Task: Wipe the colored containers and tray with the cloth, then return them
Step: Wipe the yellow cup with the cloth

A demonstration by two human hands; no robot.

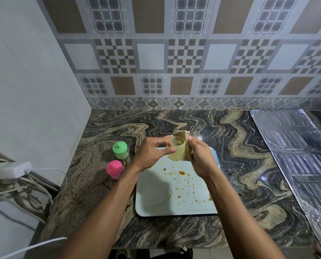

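Colored containers are counted as three in the head view: a yellow container (177,149) is held above the far end of the one tray (156,206), while a green container (120,150) and a pink container (114,169) are stood on the counter (230,146) just left of it. Orange stains (182,172) are spattered in the tray. The yellow container's rim is pinched by the left hand (152,154); the one cloth (184,135) is gripped against its side by the curled right hand (200,157). What the others hold cannot be told.

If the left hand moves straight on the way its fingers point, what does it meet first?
The left hand pinches the yellow container, so that comes first. Right behind it are the cloth and the right hand, though depth is unclear.
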